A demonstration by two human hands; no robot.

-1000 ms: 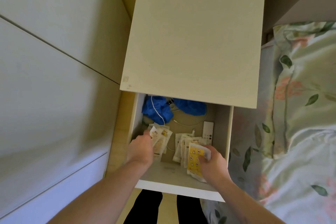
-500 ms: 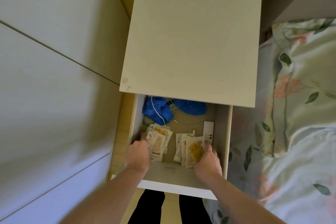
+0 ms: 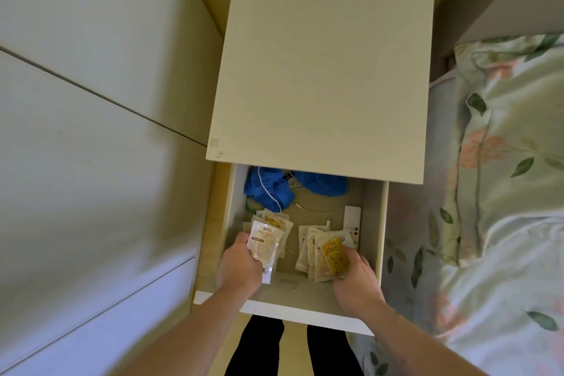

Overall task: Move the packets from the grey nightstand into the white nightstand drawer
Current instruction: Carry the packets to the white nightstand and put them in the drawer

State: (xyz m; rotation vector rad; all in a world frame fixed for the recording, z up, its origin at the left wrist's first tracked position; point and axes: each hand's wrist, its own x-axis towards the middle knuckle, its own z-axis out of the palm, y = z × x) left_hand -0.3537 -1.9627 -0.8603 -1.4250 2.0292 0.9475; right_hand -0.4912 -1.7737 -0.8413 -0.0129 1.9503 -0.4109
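The white nightstand (image 3: 323,64) has its drawer (image 3: 305,313) pulled open toward me. Inside lie two heaps of packets. My left hand (image 3: 241,265) grips a pale clear packet (image 3: 263,243) over the left heap (image 3: 274,221). My right hand (image 3: 355,276) holds a yellow packet (image 3: 333,253) lying on the right heap (image 3: 309,249). The grey nightstand is out of view.
At the drawer's back sit a blue cloth (image 3: 268,189), a white cable (image 3: 320,209) and a white remote (image 3: 351,224). White wardrobe doors (image 3: 91,131) stand to the left, and a bed with floral bedding (image 3: 503,177) lies to the right. My dark trouser legs (image 3: 262,345) show below the drawer.
My right hand laid the yellow packet down on the right heap and still holds it. My left hand has lifted a pale packet slightly from the left heap.
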